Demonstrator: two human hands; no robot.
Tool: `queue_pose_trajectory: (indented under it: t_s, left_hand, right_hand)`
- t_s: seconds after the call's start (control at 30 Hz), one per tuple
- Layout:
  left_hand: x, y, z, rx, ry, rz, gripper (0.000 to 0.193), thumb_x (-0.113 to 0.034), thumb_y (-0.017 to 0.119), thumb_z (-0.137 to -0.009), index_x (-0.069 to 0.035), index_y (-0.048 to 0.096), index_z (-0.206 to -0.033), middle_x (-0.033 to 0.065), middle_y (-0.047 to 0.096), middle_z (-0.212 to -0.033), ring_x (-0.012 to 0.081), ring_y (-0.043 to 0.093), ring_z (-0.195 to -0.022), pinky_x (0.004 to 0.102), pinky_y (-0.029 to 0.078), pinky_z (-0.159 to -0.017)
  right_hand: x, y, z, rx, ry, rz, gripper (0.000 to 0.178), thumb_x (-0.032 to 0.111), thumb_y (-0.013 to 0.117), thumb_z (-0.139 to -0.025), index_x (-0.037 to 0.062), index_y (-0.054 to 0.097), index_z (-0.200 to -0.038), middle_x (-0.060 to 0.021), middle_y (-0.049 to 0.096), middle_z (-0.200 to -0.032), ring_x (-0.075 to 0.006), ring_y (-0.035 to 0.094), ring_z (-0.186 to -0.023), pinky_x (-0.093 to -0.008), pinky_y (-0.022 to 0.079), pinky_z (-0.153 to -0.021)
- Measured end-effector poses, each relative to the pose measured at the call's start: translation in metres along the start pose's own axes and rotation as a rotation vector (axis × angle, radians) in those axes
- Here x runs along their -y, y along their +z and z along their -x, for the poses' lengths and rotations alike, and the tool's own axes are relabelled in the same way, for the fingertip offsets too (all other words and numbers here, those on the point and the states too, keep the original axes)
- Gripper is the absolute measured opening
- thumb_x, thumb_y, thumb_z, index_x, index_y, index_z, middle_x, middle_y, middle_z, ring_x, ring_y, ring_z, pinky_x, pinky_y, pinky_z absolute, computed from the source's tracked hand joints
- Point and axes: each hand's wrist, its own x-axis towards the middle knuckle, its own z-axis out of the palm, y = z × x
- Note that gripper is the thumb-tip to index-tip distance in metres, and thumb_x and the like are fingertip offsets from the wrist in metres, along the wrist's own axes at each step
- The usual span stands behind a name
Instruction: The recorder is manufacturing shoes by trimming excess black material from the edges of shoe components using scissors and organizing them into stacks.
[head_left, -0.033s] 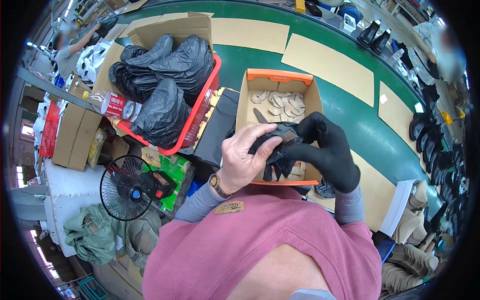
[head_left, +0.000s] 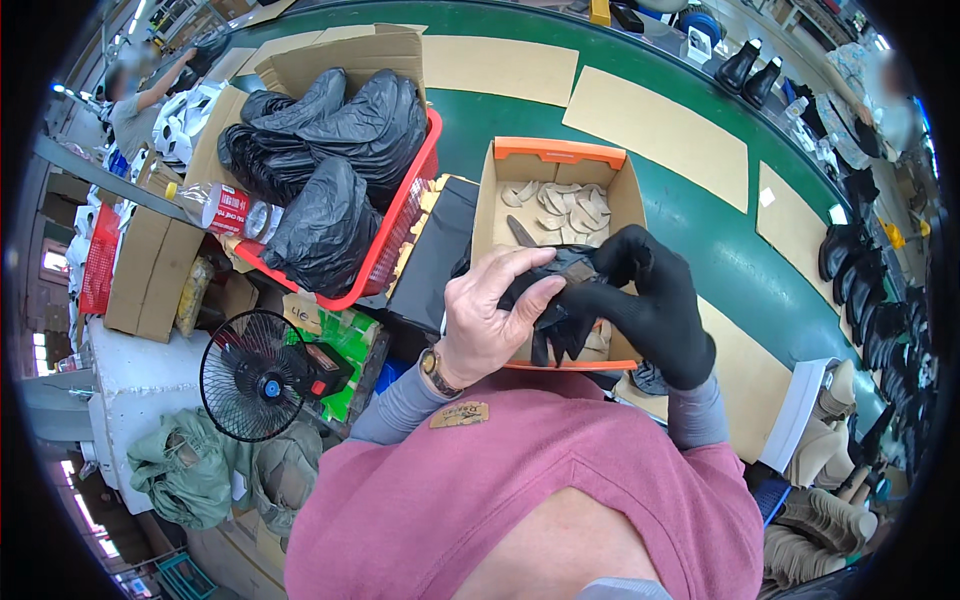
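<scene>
Over an open shoe box (head_left: 622, 190), both of my hands hold a soft black piece (head_left: 545, 290) with a small brown patch on it. Its kind is hard to tell, since my fingers hide much of it. My bare left hand (head_left: 495, 305) pinches its left side between thumb and fingers. On the right, my right hand (head_left: 655, 305), in a black glove, grips the other side with thumb and fingers closed in. Inside the box lie several curved beige pieces (head_left: 575, 210) and a dark slim blade-like thing (head_left: 520, 232).
A red basket (head_left: 385, 255) of black plastic-wrapped bundles (head_left: 330, 130) stands left, a plastic bottle (head_left: 235, 212) on its edge. Nearer is a black fan (head_left: 255, 375). Cardboard sheets (head_left: 660, 130) lie on the green table (head_left: 700, 255). Black boots (head_left: 740, 68) stand farther off; two people work beyond.
My gloved right hand has shifted slightly left and its thumb has drawn in against the black piece. My left hand has hardly moved.
</scene>
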Motion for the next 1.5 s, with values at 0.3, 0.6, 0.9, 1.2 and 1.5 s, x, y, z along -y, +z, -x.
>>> queue_pose_trajectory:
  t_s: [0.3,0.6,0.9,1.2,1.5]
  left_hand:
    - [-0.002,-0.002,-0.004,-0.167,-0.164,0.13,0.016,0.001,0.064,-0.088,0.001,0.067,-0.104,0.0089,0.061,-0.079,0.0146,0.057,-0.064,0.0252,0.045,-0.059]
    - [-0.003,-0.005,-0.001,-0.028,0.005,-0.058,0.029,0.007,0.063,-0.081,-0.001,0.067,-0.109,0.0092,0.056,-0.082,0.0167,0.057,-0.068,0.0266,0.047,-0.06]
    - [-0.001,0.003,-0.008,-0.241,0.001,-0.178,0.026,-0.001,0.069,-0.084,0.001,0.067,-0.109,0.0095,0.06,-0.095,0.0179,0.059,-0.083,0.0275,0.047,-0.075]
    - [0.002,0.003,-0.009,-0.24,0.131,-0.125,0.02,0.01,0.063,-0.083,0.001,0.068,-0.1,0.0106,0.061,-0.091,0.02,0.06,-0.079,0.029,0.049,-0.07]
    - [0.013,0.002,-0.002,-0.034,-0.168,0.304,0.038,-0.007,0.066,-0.084,0.012,0.056,-0.116,0.022,0.058,-0.116,0.0301,0.058,-0.11,0.0341,0.044,-0.096]
  right_hand:
    - [-0.01,0.006,0.004,-0.274,0.014,-0.36,0.016,0.0,0.067,-0.082,-0.0016,0.058,-0.095,-0.0023,0.06,-0.079,-0.0112,0.059,-0.074,-0.0255,0.048,-0.07]
    - [-0.011,0.024,0.015,-0.235,-0.064,-0.001,0.018,0.001,0.067,-0.085,-0.0022,0.06,-0.101,-0.0088,0.067,-0.088,-0.0118,0.063,-0.082,-0.0267,0.05,-0.072]
    - [-0.015,0.038,0.008,-0.376,-0.35,0.436,0.049,0.018,0.082,-0.074,0.0009,0.055,-0.11,-0.015,0.059,-0.098,-0.0293,0.063,-0.086,-0.0366,0.05,-0.072]
    - [-0.016,0.043,0.003,-0.456,-0.41,0.774,0.021,-0.001,0.066,-0.079,-0.0005,0.061,-0.1,-0.0167,0.059,-0.102,-0.0312,0.061,-0.089,-0.0367,0.05,-0.074]
    - [-0.026,0.034,0.007,-0.431,-0.408,0.345,0.023,0.007,0.07,-0.079,-0.0006,0.059,-0.098,-0.0161,0.059,-0.095,-0.0304,0.059,-0.083,-0.0378,0.048,-0.073]
